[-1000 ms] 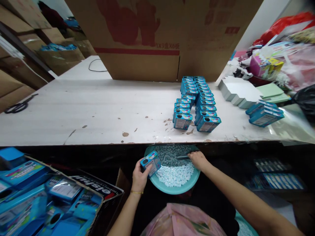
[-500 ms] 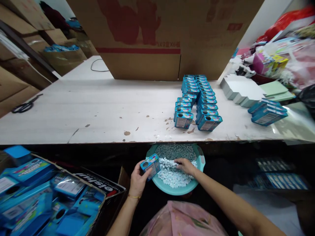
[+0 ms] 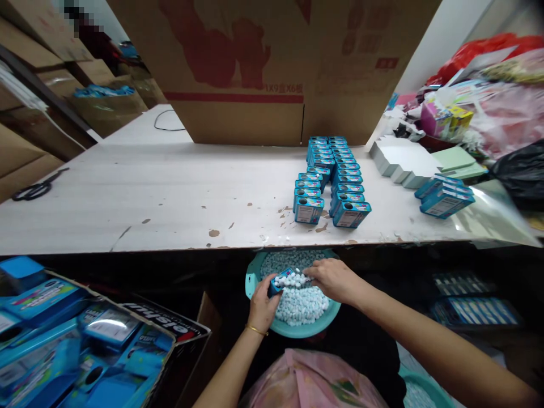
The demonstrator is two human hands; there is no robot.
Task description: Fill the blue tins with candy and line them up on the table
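We see the left hand [image 3: 262, 306] holding a blue box [image 3: 275, 288] over a basin [image 3: 297, 331] of pellets [image 3: 304, 309], presumably so spills drop back in. The right hand [image 3: 335, 277] pinches what seems a scoop [image 3: 307, 280], mostly hidden by pellets heaped at the box's top.

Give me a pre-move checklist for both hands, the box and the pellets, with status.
1. Box held: ok. The left hand grips the blue box.
2. Pellets at the box: ok. A heap of white pellets sits between the box and the right hand.
3. Box top clear: not ok. Pellets cover part of it in this view.
4. Pellets lined up with the box's hole: cannot tell, the hole is hidden.
5. Box fill level: cannot tell, the inside isn't visible.
6. Basin under the work: ok. The green basin shows below both box and heap.
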